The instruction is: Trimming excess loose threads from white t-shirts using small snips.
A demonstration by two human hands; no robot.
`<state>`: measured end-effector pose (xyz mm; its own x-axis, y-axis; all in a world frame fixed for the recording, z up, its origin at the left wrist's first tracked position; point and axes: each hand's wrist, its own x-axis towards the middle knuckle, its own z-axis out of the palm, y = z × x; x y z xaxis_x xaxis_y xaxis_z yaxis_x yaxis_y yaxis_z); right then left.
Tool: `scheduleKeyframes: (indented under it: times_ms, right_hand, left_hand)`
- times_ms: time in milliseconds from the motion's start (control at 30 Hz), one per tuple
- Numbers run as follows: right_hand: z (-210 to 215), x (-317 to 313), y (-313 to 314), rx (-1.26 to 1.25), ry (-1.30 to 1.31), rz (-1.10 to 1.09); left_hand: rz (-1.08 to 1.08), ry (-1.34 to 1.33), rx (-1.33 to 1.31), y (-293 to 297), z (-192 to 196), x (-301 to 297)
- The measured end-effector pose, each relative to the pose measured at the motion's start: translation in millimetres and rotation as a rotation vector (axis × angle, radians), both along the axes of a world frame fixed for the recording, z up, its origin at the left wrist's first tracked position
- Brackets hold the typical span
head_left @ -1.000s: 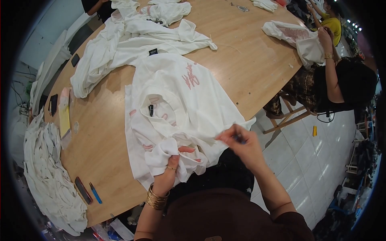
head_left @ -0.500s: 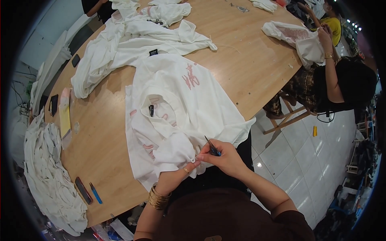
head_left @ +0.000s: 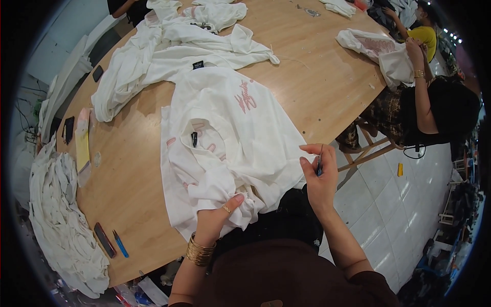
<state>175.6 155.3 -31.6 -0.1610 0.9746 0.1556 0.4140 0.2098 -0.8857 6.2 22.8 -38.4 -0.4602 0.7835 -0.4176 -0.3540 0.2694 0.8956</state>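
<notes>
A white shirt (head_left: 255, 138) with pink stitched lettering lies in front of me, its collar opening turned up and its near edge hanging off the table. My left hand (head_left: 219, 217) pinches a bunched fold of it between thumb and fingers. At the shirt's right edge, my right hand (head_left: 322, 179) is raised, thumb and forefinger apart. The curled fingers of that hand keep a small dark and blue pointed tool (head_left: 320, 162), which looks like thread snips and is partly hidden.
On the round wooden table (head_left: 130, 204) are a white garment heap (head_left: 138, 66), a blue pointed tool (head_left: 120, 243), a dark red phone-like object (head_left: 105, 239) and a yellow strip (head_left: 82, 151). White cloth (head_left: 61, 220) hangs at left. A co-worker (head_left: 429, 110) handles a white garment (head_left: 381, 56) at right.
My right hand has moved right and up, away from the fold near my left hand, with its thumb and forefinger parting. My left hand has shifted slightly left, still on the shirt.
</notes>
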Motion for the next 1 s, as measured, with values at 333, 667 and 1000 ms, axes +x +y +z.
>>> scheduleKeyframes:
  times_ms: [333, 667, 1000]
  right_hand:
    - [-13, -16, -43, 0.047, 0.06, 0.552]
    - [6, 16, 21, -0.106, 0.148, -0.05]
    - [4, -11, -18, -0.541, 0.138, 0.678]
  left_hand:
    - [-0.05, 0.024, -0.003, 6, 5, 8]
    - [-0.055, -0.012, -0.015, -1, 7, 0]
    - [-0.087, -0.058, 0.053, 1, 4, 2]
